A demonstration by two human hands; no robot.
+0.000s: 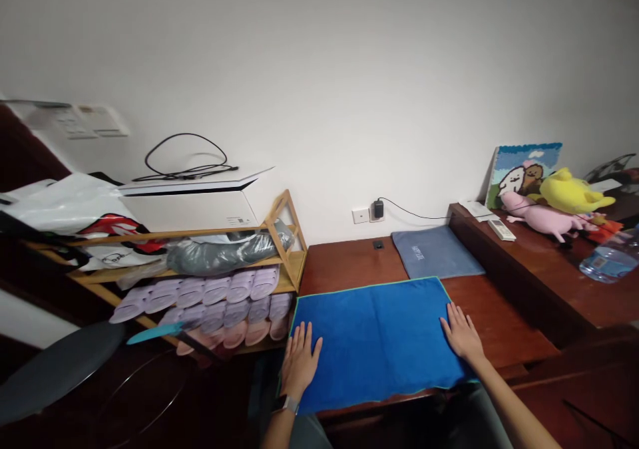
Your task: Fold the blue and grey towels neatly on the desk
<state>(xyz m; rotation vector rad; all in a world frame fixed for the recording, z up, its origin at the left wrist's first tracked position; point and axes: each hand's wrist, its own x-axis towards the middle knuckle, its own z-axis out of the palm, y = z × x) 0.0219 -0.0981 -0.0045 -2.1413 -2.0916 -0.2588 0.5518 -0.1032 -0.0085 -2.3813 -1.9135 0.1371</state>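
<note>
A blue towel [374,342] with a thin green edge lies spread out on the reddish-brown wooden desk [344,263]. Its near edge reaches the front of the desk. My left hand [300,359] rests flat on the towel's left side, fingers stretched out, with a watch on the wrist. On the right side, my right hand [462,332] lies flat across the towel's edge, fingers spread. Neither hand grips anything. Behind the towel, a grey-blue folded cloth or pouch [436,253] with white lettering lies on the desk.
Left of the desk stands a wooden rack [294,269] with rows of lilac slippers [214,289] and a white box [194,209] on top. At right, a raised surface bears a remote [501,230], plush toys [542,219] and a water bottle [609,263]. A charger [378,208] sits in the wall socket.
</note>
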